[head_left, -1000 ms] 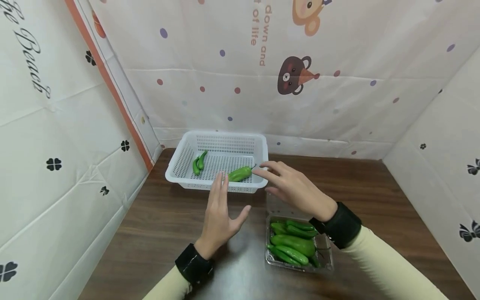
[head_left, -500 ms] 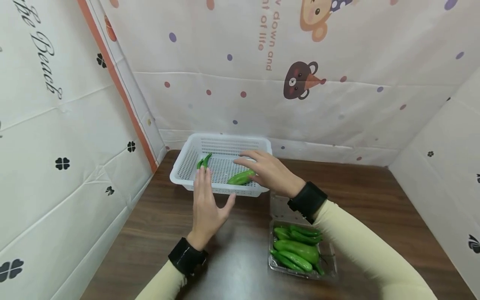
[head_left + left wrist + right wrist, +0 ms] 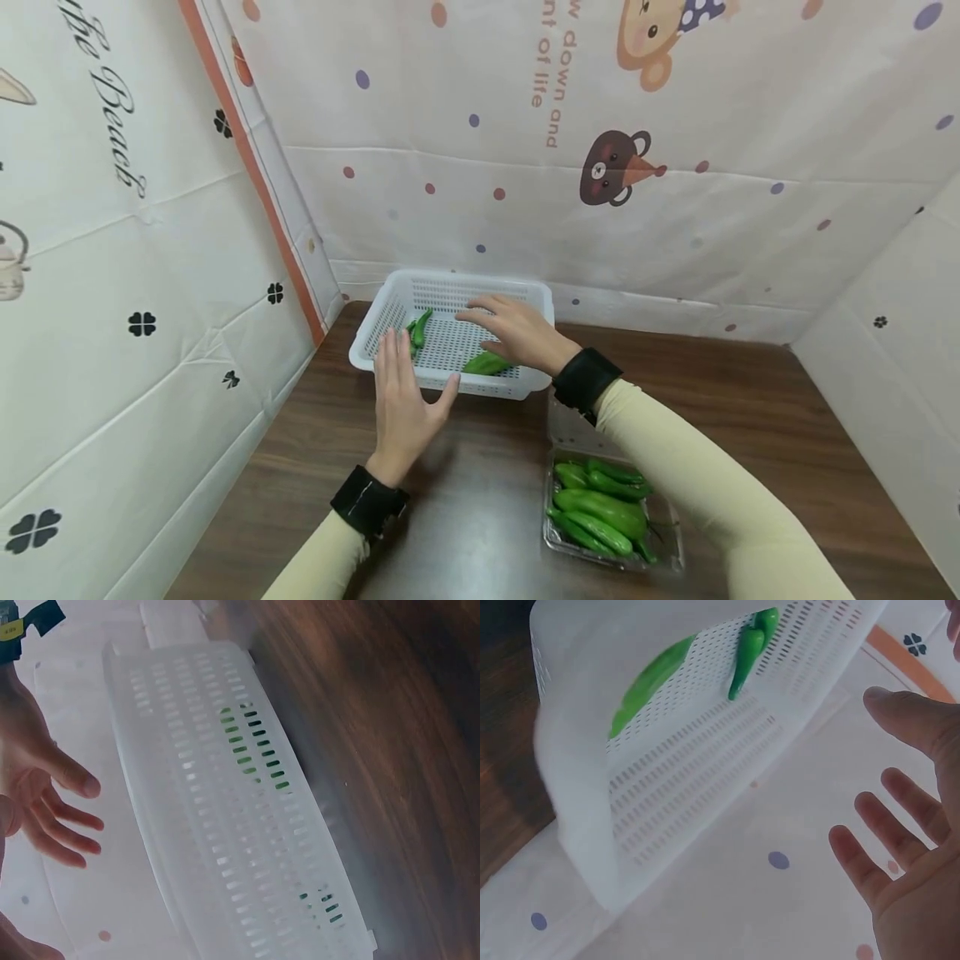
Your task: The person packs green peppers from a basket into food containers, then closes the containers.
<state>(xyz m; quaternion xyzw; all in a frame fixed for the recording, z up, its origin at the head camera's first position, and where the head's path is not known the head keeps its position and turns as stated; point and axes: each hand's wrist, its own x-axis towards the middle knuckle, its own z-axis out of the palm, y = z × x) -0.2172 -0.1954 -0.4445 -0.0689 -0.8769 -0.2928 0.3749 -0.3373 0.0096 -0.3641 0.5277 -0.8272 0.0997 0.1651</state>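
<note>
A white slotted plastic basket (image 3: 480, 279) holds one large green pepper (image 3: 486, 364) and two small green peppers (image 3: 420, 329). My right hand (image 3: 521, 333) hovers over the basket's right half, fingers spread, and covers part of the large pepper in the head view. Nothing is between its fingers in the right wrist view, where the small peppers (image 3: 754, 645) lie against each other. My left hand (image 3: 405, 417) is held up at the basket's near left side, palm inward and thumb apart, holding nothing. The left wrist view shows the basket's slotted side (image 3: 202, 802), with green behind the slots.
A clear plastic box (image 3: 551, 517) with several green peppers (image 3: 600, 508) stands at the near right, its lid folded back. Under it all is a dark wooden table (image 3: 465, 517). Patterned white sheeting (image 3: 450, 217) rises behind and on both sides.
My right hand has moved left and inward from the basket's right edge to above it. My left hand has shifted left along the near side. The peppers stay put; the head view has turned slightly.
</note>
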